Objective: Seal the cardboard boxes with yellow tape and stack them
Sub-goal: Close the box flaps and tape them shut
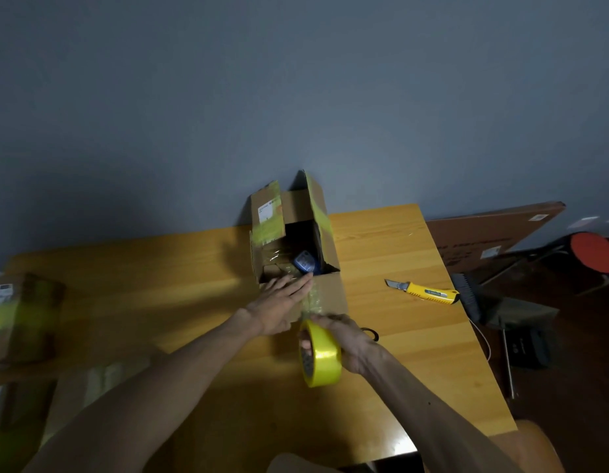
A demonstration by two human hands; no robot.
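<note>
Head view: left hand (279, 303) presses flat, fingers straight, pinning the tape strip (310, 297) to the box (332, 291) so the right hand (354, 346), gripping the roll (325, 361), can pull.

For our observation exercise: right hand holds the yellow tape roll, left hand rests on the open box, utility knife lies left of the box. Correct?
One slip: the head view shows the utility knife right of the box. The right hand holds the tape roll; the left hand rests on the box.
</note>
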